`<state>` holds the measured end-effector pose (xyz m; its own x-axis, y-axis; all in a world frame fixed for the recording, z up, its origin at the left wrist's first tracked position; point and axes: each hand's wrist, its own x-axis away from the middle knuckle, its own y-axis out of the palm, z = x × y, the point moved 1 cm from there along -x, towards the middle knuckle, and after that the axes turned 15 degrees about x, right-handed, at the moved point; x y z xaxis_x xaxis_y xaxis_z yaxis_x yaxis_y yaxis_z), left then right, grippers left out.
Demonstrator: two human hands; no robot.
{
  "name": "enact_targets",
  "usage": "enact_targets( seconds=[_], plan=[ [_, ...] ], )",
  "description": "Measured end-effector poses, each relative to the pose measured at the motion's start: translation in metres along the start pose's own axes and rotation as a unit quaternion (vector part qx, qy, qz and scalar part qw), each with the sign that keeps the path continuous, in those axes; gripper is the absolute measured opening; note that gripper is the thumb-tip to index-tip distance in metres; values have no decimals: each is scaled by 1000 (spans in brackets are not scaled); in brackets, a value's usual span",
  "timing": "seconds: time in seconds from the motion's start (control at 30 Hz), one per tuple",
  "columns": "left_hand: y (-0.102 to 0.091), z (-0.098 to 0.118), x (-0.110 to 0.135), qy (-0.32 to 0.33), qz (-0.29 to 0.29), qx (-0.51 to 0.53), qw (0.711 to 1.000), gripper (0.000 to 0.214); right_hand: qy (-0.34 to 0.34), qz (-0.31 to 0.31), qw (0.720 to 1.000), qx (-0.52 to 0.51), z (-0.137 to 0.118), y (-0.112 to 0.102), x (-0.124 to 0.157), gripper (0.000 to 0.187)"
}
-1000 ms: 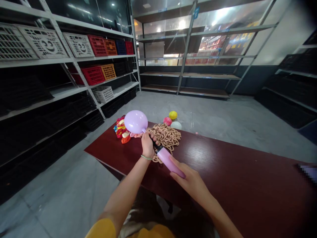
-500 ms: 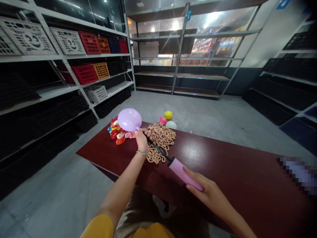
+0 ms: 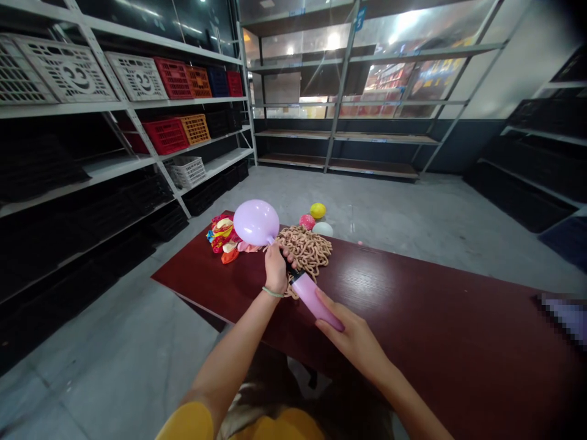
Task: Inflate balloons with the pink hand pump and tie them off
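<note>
A partly inflated purple balloon (image 3: 256, 222) sits at the nozzle end of a pink hand pump (image 3: 316, 300). My left hand (image 3: 277, 269) is closed around the balloon's neck and the pump's front end, hiding the nozzle. Fingers and thumb of my right hand (image 3: 353, 336) grip the pink barrel near its back end. The barrel's black collar is close to my left hand, with hardly any of the black shaft showing. Beneath the hands, a heap of tan rope (image 3: 305, 249) lies on the dark red table (image 3: 413, 318). Several uninflated balloons (image 3: 224, 238) lie left of it.
On the floor beyond the table are a yellow balloon (image 3: 318, 211), a pink balloon (image 3: 307, 222) and a white balloon (image 3: 323, 230). Shelves with crates (image 3: 172, 77) line the left; a metal rack (image 3: 337, 122) stands at the back. A blurred dark object (image 3: 566, 315) lies at the table's right end.
My right hand has pushed the pink barrel up and left toward my left hand, covering the black shaft. The balloon looks slightly larger. The whole view has shifted a little.
</note>
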<state>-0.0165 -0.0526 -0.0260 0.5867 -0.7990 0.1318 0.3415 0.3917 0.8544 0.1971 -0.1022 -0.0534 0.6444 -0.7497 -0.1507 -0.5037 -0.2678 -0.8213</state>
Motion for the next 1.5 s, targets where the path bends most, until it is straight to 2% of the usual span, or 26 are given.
enact_targets(
  seconds=[0.2, 0.37, 0.5, 0.73, 0.87, 1.03, 1.33, 1.5],
  plan=[
    [8, 5, -14, 14, -19, 18, 1000, 20, 9, -31, 997, 73, 22, -22, 41, 56],
    [8, 9, -31, -1, -26, 47, 999, 16, 4, -25, 995, 98, 32, -34, 65, 53],
    [7, 10, -32, 8, -34, 57, 998, 17, 14, -13, 994, 111, 27, -32, 55, 52],
    [4, 2, -6, 8, -16, 28, 999, 21, 6, 28, 996, 82, 2, -9, 9, 54],
    [-3, -3, 2, -5, -15, 24, 1000, 20, 1, 40, 997, 61, -9, 5, -2, 55],
    [-2, -4, 2, -9, -12, 14, 1000, 23, 3, 27, 997, 67, -3, 11, 12, 57],
    [11, 11, -16, 17, -32, 24, 999, 18, -22, 8, 993, 118, 34, -18, 69, 56],
    [11, 15, -21, 19, -37, 49, 998, 19, -18, 27, 990, 140, 33, -21, 75, 54]
  ],
)
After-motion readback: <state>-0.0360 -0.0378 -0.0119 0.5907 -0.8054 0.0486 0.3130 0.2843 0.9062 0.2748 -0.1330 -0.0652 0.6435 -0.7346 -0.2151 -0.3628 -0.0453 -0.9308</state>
